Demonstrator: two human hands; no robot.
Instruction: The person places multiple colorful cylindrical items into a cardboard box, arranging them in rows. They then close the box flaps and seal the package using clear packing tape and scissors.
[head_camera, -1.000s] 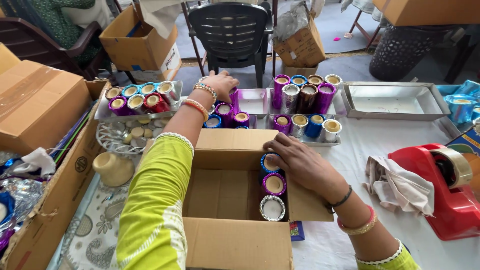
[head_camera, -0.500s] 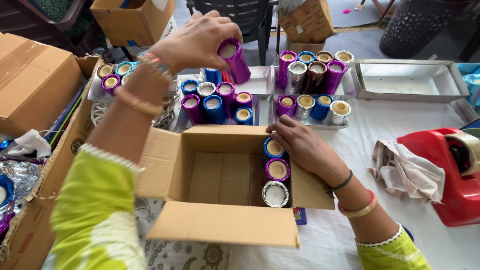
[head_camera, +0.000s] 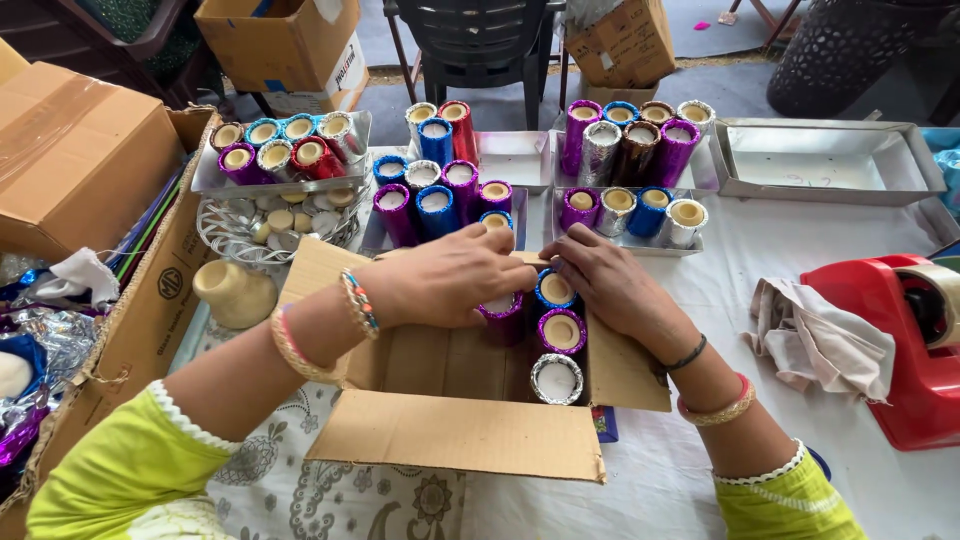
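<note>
Left hand (head_camera: 450, 285) at frame centre, fingers closed round purple foil tube (head_camera: 503, 318), upright, lowering inside open cardboard box (head_camera: 450, 435). Right hand (head_camera: 610, 285) curled against blue tube (head_camera: 553, 290), steadying packed row. Spare tubes in trays (head_camera: 530, 160) above.

— Where has our left hand (head_camera: 455, 285) gone since it lifted that purple tube (head_camera: 503, 315) off the tray?

— We've brought it down into the cardboard box (head_camera: 455, 435), beside our right hand (head_camera: 610, 285).
</note>
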